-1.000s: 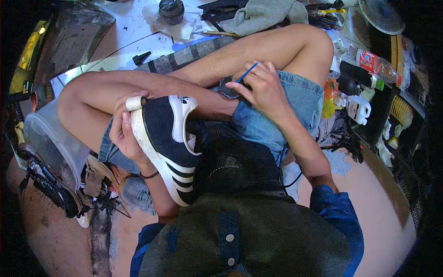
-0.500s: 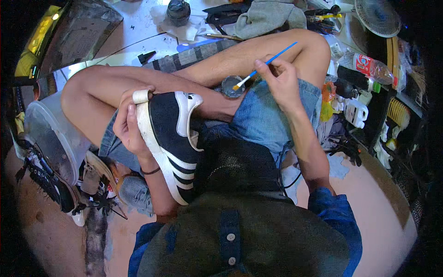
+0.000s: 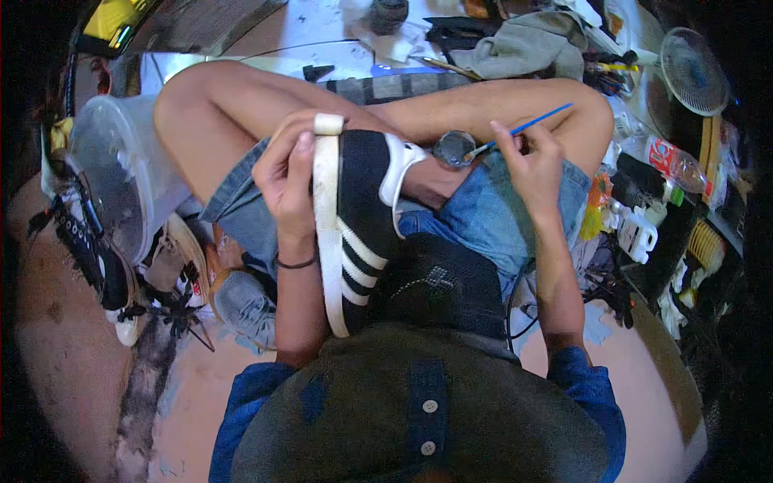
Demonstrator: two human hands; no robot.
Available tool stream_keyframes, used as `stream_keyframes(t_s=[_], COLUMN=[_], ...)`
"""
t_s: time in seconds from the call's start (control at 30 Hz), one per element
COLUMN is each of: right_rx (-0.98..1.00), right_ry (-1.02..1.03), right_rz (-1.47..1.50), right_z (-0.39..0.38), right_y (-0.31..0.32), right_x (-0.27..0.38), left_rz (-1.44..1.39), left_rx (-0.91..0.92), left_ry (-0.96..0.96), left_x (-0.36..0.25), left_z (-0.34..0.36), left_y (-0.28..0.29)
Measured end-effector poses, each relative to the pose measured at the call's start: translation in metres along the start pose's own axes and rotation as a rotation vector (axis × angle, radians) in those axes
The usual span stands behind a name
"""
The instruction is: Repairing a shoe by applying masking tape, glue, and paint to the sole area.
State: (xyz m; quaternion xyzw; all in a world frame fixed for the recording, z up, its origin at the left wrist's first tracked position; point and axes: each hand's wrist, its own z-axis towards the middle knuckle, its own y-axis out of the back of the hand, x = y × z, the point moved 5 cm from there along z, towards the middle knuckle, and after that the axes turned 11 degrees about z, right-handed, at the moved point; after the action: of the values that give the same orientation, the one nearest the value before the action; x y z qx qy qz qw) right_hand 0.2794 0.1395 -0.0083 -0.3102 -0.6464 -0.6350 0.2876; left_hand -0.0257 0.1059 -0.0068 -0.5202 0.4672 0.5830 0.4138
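Observation:
My left hand (image 3: 286,181) grips a black sneaker (image 3: 362,173) with white stripes and a white sole, held heel upward. A curled white band (image 3: 330,123) at the top of its sole sits beside my fingertips. My right hand (image 3: 530,165) pinches a thin blue paintbrush (image 3: 539,121), whose tip is at a small round container (image 3: 453,143) resting by my crossed legs. The container's contents look dark greyish, too small to make out.
A clear plastic tub (image 3: 105,177), black sneakers (image 3: 88,249) and grey shoes (image 3: 241,302) lie left. Bottles (image 3: 668,161), a white jug (image 3: 636,237), yellow brush (image 3: 704,245) and fan (image 3: 692,68) crowd the right. Cloths (image 3: 523,48) and tools cover the tiles ahead.
The view has shifted. My left hand has turned the sneaker more upright. My right hand has moved the brush from a raised, tucked grip down to the small container's rim.

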Motion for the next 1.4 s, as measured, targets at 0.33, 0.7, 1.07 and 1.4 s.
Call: stream_keyframes(t_s=[0.33, 0.7, 1.07, 1.4], right_rx=[0.213, 0.054, 0.123, 0.243], right_ry=[-0.08, 0.431, 0.777, 0.827], right_rz=[0.042, 0.649, 0.4, 0.357], right_z=[-0.005, -0.02, -0.035, -0.05], right_y=[0.0, 0.016, -0.039, -0.044], right_x=[0.011, 0.134, 0.162, 0.157], left_rz=[-0.022, -0.011, -0.067, -0.012], left_rx=[0.006, 0.035, 0.023, 0.016], left_ry=[0.0, 0.001, -0.067, -0.081], left_x=[0.004, 0.008, -0.001, -0.001], left_z=[-0.002, -0.004, -0.003, -0.002], left_y=[0.003, 0.0, 0.0, 0.001])
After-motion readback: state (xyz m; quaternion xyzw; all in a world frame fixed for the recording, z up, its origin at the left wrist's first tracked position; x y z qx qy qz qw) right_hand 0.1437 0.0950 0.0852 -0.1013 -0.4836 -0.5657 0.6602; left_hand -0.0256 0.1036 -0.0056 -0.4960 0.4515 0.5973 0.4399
